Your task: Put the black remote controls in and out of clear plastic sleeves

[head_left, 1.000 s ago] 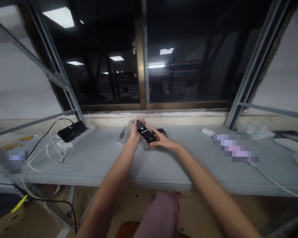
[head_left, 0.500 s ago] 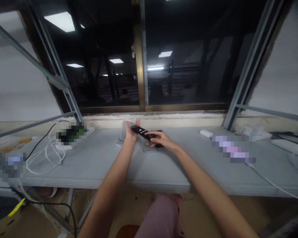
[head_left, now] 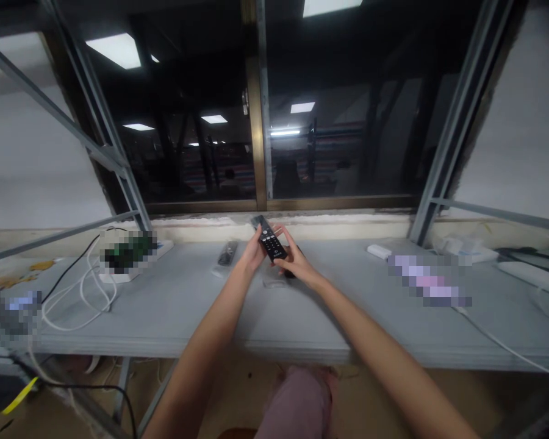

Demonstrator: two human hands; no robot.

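A black remote control (head_left: 271,239) with rows of light buttons is held tilted above the grey tabletop, its button side towards me. My left hand (head_left: 253,251) grips its left edge, thumb along the side. At its lower end, my right hand (head_left: 296,261) holds it between thumb and fingers. Beneath the hands lies a small clear item (head_left: 274,281), too blurred to name. A dark object, mostly hidden, shows behind my right hand. Left of my left hand, a dark long object (head_left: 227,253) lies on a clear wrapper.
The grey table (head_left: 165,317) runs under a dark window with a metal frame. At left stands a white power strip (head_left: 119,274) with looped white cables. A blurred-out purple item (head_left: 425,280) with a white cable and a white adapter (head_left: 379,250) lie at right. Metal posts flank both sides.
The remote has been turned more upright and towards me. My right hand has shifted to its lower end, and the left-hand dark object has come into clearer view.
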